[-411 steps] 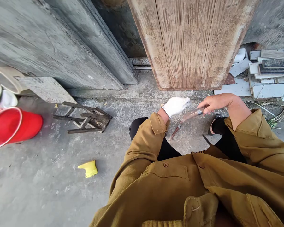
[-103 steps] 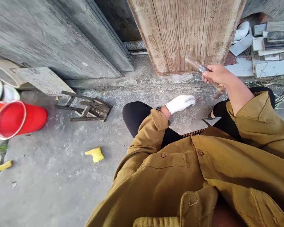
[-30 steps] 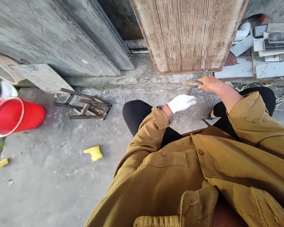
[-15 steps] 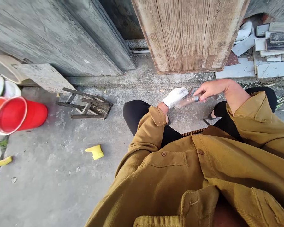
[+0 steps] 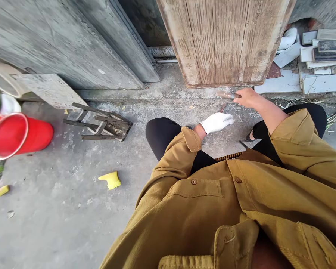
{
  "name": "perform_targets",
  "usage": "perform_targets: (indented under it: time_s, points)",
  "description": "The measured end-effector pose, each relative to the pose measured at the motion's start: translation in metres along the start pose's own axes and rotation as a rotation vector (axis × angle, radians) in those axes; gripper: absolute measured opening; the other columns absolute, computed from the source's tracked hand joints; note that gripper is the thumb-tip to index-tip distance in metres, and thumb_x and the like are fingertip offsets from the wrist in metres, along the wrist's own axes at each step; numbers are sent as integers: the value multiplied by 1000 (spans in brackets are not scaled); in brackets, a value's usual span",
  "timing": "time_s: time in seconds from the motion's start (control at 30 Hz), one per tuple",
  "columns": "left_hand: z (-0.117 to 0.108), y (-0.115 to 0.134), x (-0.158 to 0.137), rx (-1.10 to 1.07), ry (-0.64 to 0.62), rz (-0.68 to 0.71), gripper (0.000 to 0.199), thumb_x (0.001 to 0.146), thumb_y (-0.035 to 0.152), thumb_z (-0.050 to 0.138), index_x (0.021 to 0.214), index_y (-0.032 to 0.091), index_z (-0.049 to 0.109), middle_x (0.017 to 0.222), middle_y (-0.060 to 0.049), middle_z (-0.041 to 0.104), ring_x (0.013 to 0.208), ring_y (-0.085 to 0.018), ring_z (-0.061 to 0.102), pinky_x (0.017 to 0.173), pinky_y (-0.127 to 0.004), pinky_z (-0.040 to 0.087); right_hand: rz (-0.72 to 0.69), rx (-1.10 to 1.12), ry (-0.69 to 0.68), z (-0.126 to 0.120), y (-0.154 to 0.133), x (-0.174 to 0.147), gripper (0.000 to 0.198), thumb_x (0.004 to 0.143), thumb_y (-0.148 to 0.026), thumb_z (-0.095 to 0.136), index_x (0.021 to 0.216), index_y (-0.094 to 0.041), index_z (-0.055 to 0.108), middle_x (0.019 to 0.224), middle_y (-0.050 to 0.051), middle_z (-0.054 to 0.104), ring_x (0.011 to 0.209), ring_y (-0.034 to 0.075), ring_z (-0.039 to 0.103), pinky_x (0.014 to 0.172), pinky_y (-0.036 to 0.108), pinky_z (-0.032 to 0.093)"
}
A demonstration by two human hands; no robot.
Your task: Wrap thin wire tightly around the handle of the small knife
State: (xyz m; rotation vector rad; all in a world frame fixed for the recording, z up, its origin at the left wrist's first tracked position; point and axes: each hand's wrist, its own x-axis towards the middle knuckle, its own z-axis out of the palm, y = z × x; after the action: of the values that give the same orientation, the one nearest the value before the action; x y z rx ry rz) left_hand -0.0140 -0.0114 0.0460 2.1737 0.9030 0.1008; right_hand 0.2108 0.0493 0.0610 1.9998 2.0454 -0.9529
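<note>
My right hand [image 5: 246,98], bare, grips the handle of a paintbrush [image 5: 225,94] with pale brown bristles and a metal band. Its bristles point left, just off the foot of an upright wooden panel [image 5: 224,45]. My left hand [image 5: 217,123] wears a white glove and lies low between my knees, palm down, with its fingers stretched to the right. A thin reddish-brown piece [image 5: 223,107] shows just beyond the gloved fingers; whether it touches them is hidden.
A small wooden stool [image 5: 100,123] lies tipped over on the concrete at left. Farther left are a red bucket [image 5: 36,134] and a board [image 5: 49,87]. A yellow scrap [image 5: 110,180] lies nearby. Grey boards [image 5: 72,45] lean on the wall; white tiles [image 5: 323,82] are stacked at right.
My right hand has moved the paintbrush up and away from my gloved hand toward the panel's foot. My left hand has shifted down and right, its fingers straightening.
</note>
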Motion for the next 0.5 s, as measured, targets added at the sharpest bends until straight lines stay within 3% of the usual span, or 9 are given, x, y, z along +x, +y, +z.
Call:
perform_targets:
  time_s: [0.1,0.17,0.27,0.33,0.4,0.5]
  points:
    - [-4,4,-4,-9,-25,-34,31,108,42,55,112,25,82,116,-11,81,105,-32,72,89,-49,54,-65,-311,-147,10,-7,1,29,104,-34,65,119,-13,79,117,19,78,104,31,73,83,37,50]
    - [-6,3,-2,-16,-3,-63,29,107,41,57,109,26,82,114,-10,82,105,-33,72,89,-50,53,-132,-391,-329,17,-10,-1,25,101,-33,68,113,-15,81,109,17,79,94,29,72,77,37,48]
    - [-8,-6,7,-10,67,-107,28,107,38,57,104,23,80,105,-9,81,107,-31,71,92,-43,53,-220,-372,-655,22,-12,-6,23,93,-39,77,101,-19,83,88,10,77,77,24,67,72,36,45]
    - [-11,-17,13,-10,81,-122,26,106,36,58,96,21,77,98,-9,79,103,-27,70,91,-36,51,-306,-278,-781,20,-11,-10,27,88,-43,79,99,-19,83,79,6,74,74,22,64,72,34,44]
    - [-14,-31,18,-32,100,-112,26,106,34,56,92,18,73,94,-7,76,96,-24,69,89,-33,50,-414,-154,-786,11,-8,-13,31,87,-46,78,101,-19,84,77,4,73,76,21,64,74,33,43]
    - [-14,-49,24,-103,193,-139,31,107,33,51,83,18,63,87,-5,70,86,-20,64,84,-31,48,-511,20,-676,-8,1,-15,35,88,-50,76,109,-22,85,81,3,74,81,22,65,78,33,44]
